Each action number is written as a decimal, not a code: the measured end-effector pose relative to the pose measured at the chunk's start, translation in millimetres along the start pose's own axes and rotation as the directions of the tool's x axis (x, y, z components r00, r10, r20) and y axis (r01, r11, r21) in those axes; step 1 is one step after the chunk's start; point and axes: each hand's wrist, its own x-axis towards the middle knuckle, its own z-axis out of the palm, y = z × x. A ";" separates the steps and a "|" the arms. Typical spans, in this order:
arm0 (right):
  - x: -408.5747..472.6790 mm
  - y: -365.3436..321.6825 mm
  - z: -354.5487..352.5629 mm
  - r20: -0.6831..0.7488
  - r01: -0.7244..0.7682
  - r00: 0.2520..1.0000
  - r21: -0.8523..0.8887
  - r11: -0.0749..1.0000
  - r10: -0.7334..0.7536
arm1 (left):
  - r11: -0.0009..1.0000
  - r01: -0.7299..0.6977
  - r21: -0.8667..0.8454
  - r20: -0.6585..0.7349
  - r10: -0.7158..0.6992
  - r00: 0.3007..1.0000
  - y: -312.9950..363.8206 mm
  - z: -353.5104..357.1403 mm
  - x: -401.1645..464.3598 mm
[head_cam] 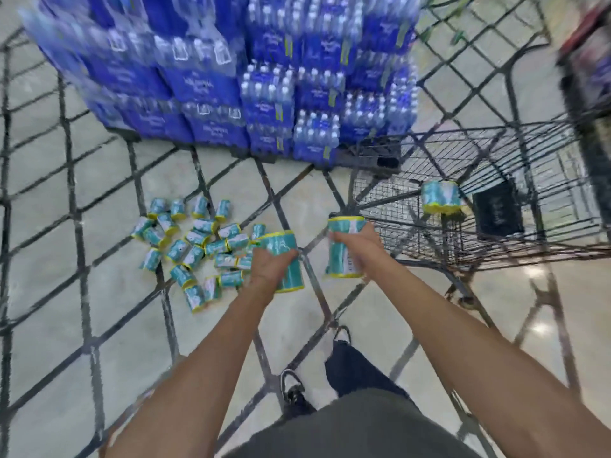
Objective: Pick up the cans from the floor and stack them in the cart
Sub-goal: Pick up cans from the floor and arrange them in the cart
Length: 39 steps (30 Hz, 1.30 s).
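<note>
Two bare hands out in front, each w/ a teal can. Left hand (269, 262), centre of frame, fingers curled round a can (285, 262): cylindrical, glossy teal label w/ white print, yellow rims top and bottom. Right hand (355, 241), just right of centre, fingers wrapped round the upper part of a second can (344, 249), same make, held roughly upright close to the near left corner of the cart.

Cart (496, 206) at centre right: dark wire mesh basket, thin metal rods, worn-looking frame. Inside it: 1 teal can (441, 197) standing upright toward the basket's left part, and 1 dark flat rectangular flap (497, 211) w/ pale lettering, too blurred to read.

Pile of cans on the floor (195, 246), left of centre: same teal/yellow cylinders, most lying on their sides, scattered and touching one another, some overlapping. Roughly 25–30; exact count not possible, blur plus overlap.

Floor (115, 292): pale glossy tile, light glare at lower right, criss-crossed by dark diagonal lines, scuffed.

Top of frame: big stack of bottled-water packs (231, 77), clear shrink-wrap over blue labels, white caps, several tiers high on a dark pallet-like base. Heavily motion-blurred, so no count.

Bottom centre: dark trouser leg and a dark shoe (292, 388) w/ pale sole edge.
</note>
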 end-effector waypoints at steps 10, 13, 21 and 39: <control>50.7 7.0 -192.7 -0.058 -0.045 0.997 0.175 0.984 0.056 | 0.996 -0.068 0.055 0.175 0.058 0.983 110.7 198.4 -48.3; 83.0 -1.1 -247.6 -0.029 -0.051 0.998 0.176 0.983 0.057 | 0.997 -0.069 0.024 0.193 0.063 0.979 141.4 262.1 -47.6; 175.6 -22.8 -331.3 0.019 -0.094 0.996 0.178 0.980 0.092 | 0.998 -0.024 0.059 0.208 0.012 0.978 194.3 375.9 -9.2; 495.9 -15.5 -290.6 -0.128 -0.351 0.931 -0.060 0.934 0.341 | 0.937 0.113 0.330 0.149 -0.171 0.974 226.7 531.5 261.8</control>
